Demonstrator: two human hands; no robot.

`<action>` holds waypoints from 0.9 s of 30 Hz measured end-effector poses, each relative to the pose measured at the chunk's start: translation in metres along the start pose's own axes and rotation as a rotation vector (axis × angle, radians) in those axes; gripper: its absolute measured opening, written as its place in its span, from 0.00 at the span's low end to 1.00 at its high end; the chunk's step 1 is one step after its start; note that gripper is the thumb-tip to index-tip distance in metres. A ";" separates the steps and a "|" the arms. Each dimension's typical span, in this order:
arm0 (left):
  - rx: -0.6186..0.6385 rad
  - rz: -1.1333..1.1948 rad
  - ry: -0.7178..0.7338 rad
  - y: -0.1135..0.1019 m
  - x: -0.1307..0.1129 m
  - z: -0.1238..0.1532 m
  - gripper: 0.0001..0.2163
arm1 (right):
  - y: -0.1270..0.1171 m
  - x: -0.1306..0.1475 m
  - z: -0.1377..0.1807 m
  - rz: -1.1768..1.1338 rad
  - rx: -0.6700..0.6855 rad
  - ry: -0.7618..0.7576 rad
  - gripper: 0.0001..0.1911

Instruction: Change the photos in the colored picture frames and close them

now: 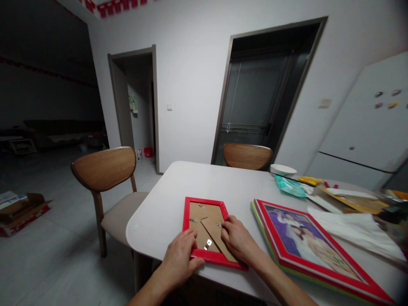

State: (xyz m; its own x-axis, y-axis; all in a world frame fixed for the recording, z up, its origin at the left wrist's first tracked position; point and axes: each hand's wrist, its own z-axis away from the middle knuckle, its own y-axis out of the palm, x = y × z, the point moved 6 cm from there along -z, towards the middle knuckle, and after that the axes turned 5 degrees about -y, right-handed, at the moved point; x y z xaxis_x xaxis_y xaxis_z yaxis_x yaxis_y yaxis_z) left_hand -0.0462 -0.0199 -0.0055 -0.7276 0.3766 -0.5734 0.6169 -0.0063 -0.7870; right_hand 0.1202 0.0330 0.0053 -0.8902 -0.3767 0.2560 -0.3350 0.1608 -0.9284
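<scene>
A small red picture frame (187, 212) lies face down near the front edge of the white table. Its brown backing board (196, 238) shows metal clips and a slanting stand leg (216, 240). My left hand (181, 255) grips the frame's lower left corner, thumb along the bottom bar and fingers on the left side. My right hand (239, 238) is closed at the right side, its curled fingertips on the rim beside a clip. Right of it lies a larger red-framed wedding photo (306, 238), face up on a green-edged frame (264, 229).
The white table (216, 180) has a rounded left corner, with wooden chairs (105, 170) at its left and far sides. A white bowl (283, 170), a teal packet (290, 186), white wrapping (357, 225) and yellow packaging (357, 199) crowd its right side.
</scene>
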 end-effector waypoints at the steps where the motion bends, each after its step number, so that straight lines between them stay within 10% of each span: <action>1: 0.001 0.003 0.000 0.000 0.000 0.000 0.21 | -0.001 0.000 0.002 -0.005 -0.004 -0.005 0.16; 10: 0.016 0.017 0.021 0.003 0.004 0.001 0.25 | -0.007 0.010 0.018 -0.004 -0.111 -0.063 0.17; 17: 0.013 0.030 0.050 -0.002 -0.002 0.001 0.11 | -0.004 0.070 0.034 -0.156 0.061 -0.355 0.12; 27: -0.017 0.046 0.044 -0.006 -0.005 0.001 0.12 | -0.012 0.069 0.035 -0.187 0.103 -0.361 0.13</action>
